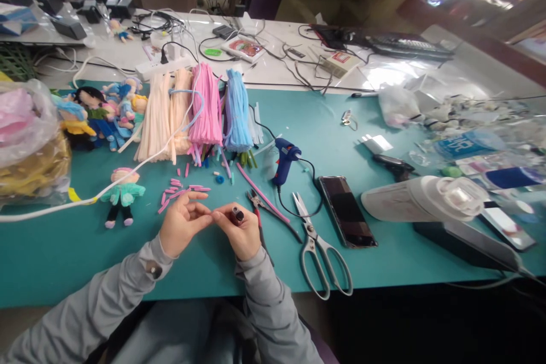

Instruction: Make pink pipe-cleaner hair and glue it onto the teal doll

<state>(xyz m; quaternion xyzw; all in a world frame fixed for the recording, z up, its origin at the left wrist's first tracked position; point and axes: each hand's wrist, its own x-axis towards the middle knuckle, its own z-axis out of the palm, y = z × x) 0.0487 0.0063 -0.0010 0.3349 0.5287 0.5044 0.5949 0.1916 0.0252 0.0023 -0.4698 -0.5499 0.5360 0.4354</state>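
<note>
My left hand (184, 223) is over the green mat, thumb and index finger pinched together; what lies between them is too small to make out. Its fingertips meet those of my right hand (239, 232), which holds a dark lighter-like object (236, 215) against its palm. Short pink pieces (174, 190) lie scattered just beyond my left hand. To the left rests a small doll (121, 196) in a green top with pink hair. Red-handled pliers (256, 205) lie beside my right hand, partly hidden by it, and a long pink strip (262, 193) crosses near them.
Large scissors (313, 239), a phone (347, 210) and a blue glue gun (285, 159) lie to the right, with a white bottle (420, 199) beyond. Bundles of peach (157, 116), pink (207, 105) and blue (238, 111) strips stand behind. A white cable (102, 189) crosses the left side.
</note>
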